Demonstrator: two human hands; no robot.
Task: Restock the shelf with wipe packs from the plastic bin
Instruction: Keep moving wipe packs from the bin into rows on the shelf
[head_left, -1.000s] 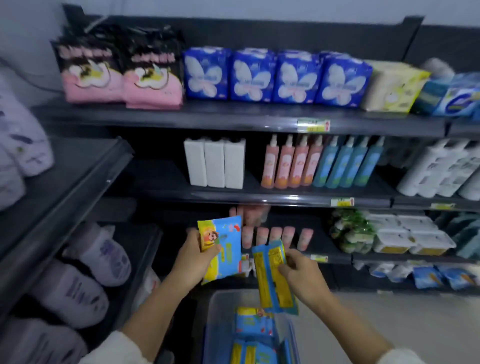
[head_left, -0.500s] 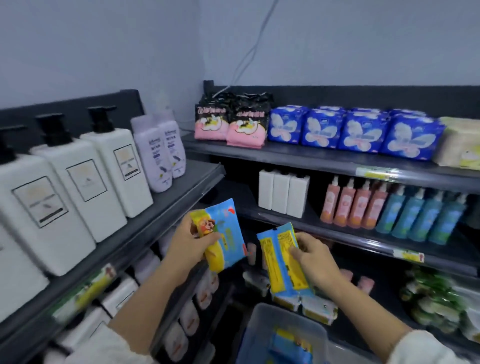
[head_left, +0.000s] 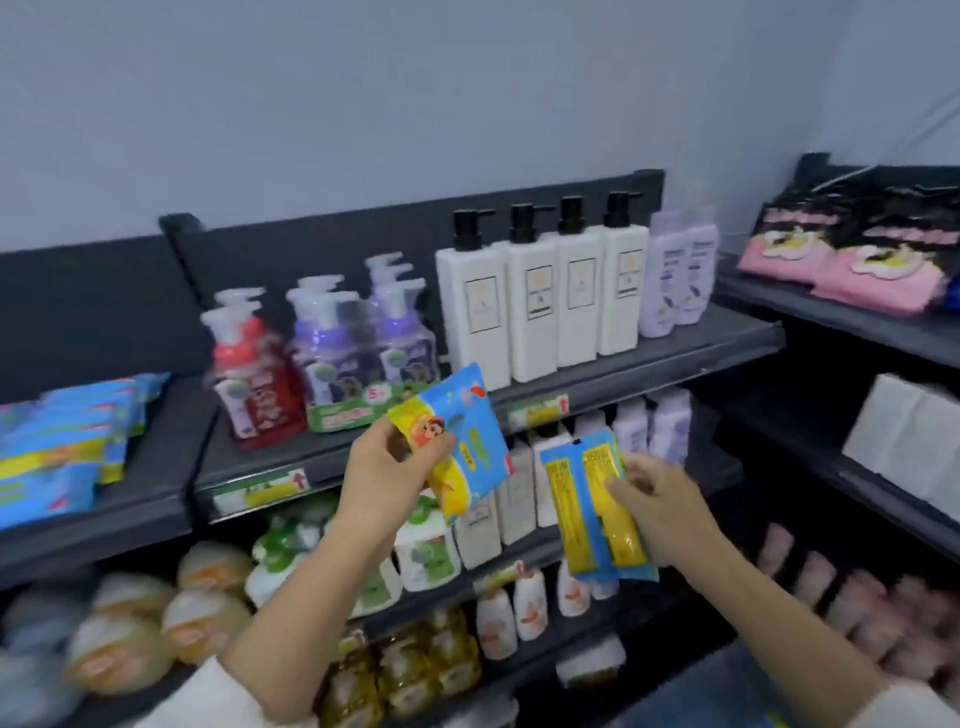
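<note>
My left hand grips a blue and yellow wipe pack with a cartoon figure on its front, held up before the dark shelf. To its right, my right hand holds a second wipe pack, its yellow and blue back side facing me. Both packs hang in the air, apart from each other. A stack of matching blue wipe packs lies on the shelf at the far left. A blue sliver at the bottom edge may be the plastic bin; I cannot tell.
White pump bottles, lilac bottles and foam soap dispensers line the upper shelf. Lower shelves hold more bottles and refill pouches. Pink and black packs sit on the right-hand shelf unit, white boxes below them.
The view has swung left from the right-hand shelf unit to the left one. Both hands have carried their wipe packs along, and the bin has dropped out of view.
</note>
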